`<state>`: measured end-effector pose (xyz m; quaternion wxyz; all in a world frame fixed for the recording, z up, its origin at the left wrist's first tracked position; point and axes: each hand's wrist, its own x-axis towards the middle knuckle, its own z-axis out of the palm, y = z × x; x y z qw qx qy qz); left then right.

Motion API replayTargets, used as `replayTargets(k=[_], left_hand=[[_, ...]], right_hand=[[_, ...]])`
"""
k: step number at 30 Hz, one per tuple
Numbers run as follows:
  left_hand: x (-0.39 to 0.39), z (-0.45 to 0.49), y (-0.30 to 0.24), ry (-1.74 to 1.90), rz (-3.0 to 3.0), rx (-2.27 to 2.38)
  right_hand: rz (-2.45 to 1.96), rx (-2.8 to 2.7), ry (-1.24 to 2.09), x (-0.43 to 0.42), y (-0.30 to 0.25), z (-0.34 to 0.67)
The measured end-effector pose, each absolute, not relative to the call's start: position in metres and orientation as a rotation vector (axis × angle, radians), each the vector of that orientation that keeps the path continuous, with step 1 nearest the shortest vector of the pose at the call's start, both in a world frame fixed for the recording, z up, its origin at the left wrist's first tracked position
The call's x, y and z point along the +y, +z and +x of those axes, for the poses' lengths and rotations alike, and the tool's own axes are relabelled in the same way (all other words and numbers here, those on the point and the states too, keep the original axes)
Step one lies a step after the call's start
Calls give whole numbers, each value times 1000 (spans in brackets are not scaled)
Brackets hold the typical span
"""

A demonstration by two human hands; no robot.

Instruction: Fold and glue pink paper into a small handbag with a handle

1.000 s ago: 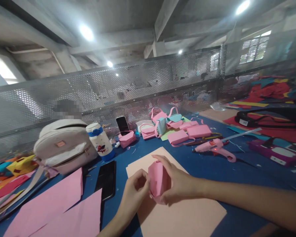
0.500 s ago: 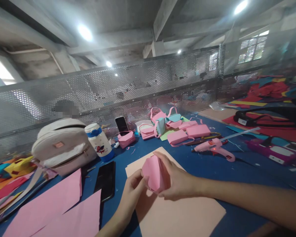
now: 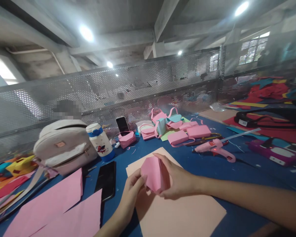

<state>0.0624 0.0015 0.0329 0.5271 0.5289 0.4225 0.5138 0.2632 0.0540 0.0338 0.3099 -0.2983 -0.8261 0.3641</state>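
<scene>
Both my hands hold a folded pink paper piece (image 3: 152,173) just above a peach paper sheet (image 3: 180,214) on the blue table. My right hand (image 3: 176,179) cups the piece from the right, its fingers curled around the back. My left hand (image 3: 133,189) pinches the piece's left edge with thumb and fingers closed. The piece stands tilted, its flat face toward me.
A black phone (image 3: 106,179) and pink sheets (image 3: 54,205) lie to the left. A grey bag (image 3: 61,144), a white bottle (image 3: 100,141) and a propped phone (image 3: 122,125) stand behind. Finished pink paper bags (image 3: 177,128) and a pink glue gun (image 3: 215,148) lie at right. A perforated metal screen (image 3: 148,85) closes the back.
The pink piece has been turned and shifted slightly left. My left hand has closed onto its left edge, where earlier it sat just beside it.
</scene>
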Motion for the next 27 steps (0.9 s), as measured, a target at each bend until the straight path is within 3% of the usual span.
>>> replayTargets(k=[16,27], left_hand=[[10,56,26,1420,853,1015],[7,64,35,1336,777,853]], right_hand=[[-759,-2189,1063,54,35,264],[-733,-1949,1401,56,28,265]])
